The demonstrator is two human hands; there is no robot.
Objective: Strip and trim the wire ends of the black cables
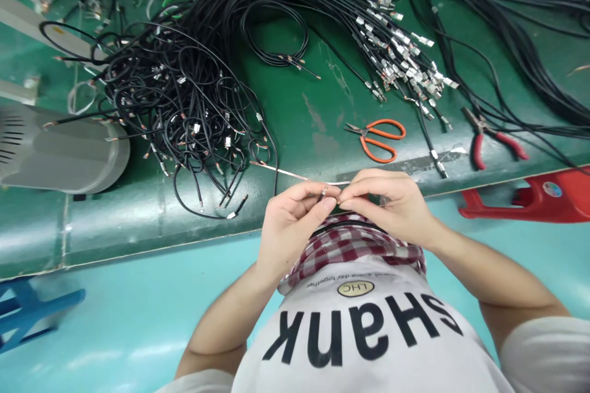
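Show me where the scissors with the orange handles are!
In the head view, the orange-handled metal scissors lie on the green table, right of centre, just beyond the person's right hand and left of the red-handled metal pliers.

We identify a vented grey housing [59,150] at left on the green workbench [120,221]. We find red-handled pliers [480,125] to the right of orange-handled scissors [365,133]. At floor level, we locate a blue stool [46,306], left, and a red stool [539,198], right.
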